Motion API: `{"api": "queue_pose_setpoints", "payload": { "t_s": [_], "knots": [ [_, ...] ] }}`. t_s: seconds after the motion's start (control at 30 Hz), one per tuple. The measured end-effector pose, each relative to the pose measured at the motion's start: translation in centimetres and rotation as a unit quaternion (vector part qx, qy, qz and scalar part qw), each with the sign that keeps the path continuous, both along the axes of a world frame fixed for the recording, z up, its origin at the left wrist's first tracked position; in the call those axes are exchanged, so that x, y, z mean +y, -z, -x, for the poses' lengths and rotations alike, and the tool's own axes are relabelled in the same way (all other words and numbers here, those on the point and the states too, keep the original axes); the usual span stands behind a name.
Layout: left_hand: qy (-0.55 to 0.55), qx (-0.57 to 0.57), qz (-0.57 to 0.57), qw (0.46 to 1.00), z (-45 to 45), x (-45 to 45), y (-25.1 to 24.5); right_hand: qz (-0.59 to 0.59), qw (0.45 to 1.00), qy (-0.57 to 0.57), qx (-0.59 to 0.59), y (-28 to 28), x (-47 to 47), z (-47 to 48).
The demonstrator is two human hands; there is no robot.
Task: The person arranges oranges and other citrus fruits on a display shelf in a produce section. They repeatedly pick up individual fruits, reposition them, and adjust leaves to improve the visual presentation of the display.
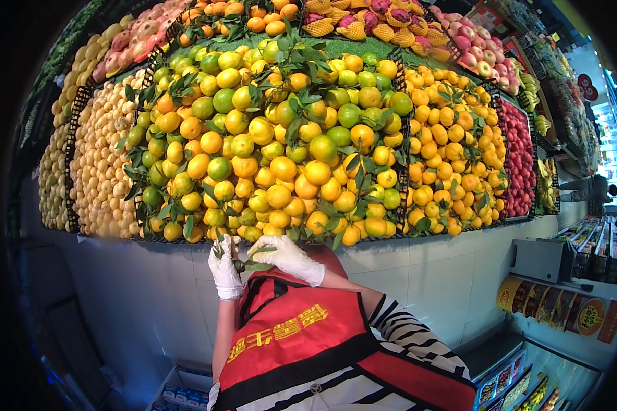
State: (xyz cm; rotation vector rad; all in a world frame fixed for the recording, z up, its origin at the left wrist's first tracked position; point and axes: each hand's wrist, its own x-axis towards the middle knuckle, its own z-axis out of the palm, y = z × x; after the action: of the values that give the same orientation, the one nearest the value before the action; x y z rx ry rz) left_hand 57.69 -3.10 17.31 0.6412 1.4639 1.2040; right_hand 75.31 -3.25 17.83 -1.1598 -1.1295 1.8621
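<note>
Both of my hands wear thin white gloves and are close together at the front edge of the citrus display. My left hand (225,269) has its fingers closed on a small leafy sprig (218,250); whether a fruit hangs from it is hidden. Beside it, my right hand (290,259) is bent inward, with green leaves (257,266) at its fingertips. Just beyond my fingers lies a large heap of yellow-green mandarins (277,169), many with stems and leaves attached.
Black plastic mesh dividers (403,138) separate the heap from smaller orange mandarins (450,149) on the right and small pale-yellow fruit (105,164) on the left. Dragon fruit in foam nets (370,20) sit behind. My red apron (288,339) bears writing. A grey box (542,259) stands at right.
</note>
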Motion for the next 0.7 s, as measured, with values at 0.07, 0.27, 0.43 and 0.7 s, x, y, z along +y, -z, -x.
{"api": "queue_pose_setpoints", "payload": {
  "t_s": [0.07, 0.27, 0.43, 0.7],
  "knots": [
    [0.022, -0.028, -0.010, 0.999, 0.9, -0.8, 0.1, -0.029, 0.998, 0.037, -0.052, 0.5, -0.7, 1.9],
    [0.090, -0.123, 0.030, 0.988, 3.7, -3.8, 1.2, -0.200, 0.961, 0.096, -0.165, 0.6, -2.9, 7.3],
    [0.114, -0.158, 0.033, 0.980, 5.5, -6.1, 2.1, -0.285, 0.920, 0.086, -0.256, 0.1, -4.6, 9.2],
    [0.045, -0.149, 0.128, 0.980, 8.7, -8.2, 1.3, -0.069, 0.983, 0.044, -0.165, 0.3, -4.3, 9.9]
  ]
}}
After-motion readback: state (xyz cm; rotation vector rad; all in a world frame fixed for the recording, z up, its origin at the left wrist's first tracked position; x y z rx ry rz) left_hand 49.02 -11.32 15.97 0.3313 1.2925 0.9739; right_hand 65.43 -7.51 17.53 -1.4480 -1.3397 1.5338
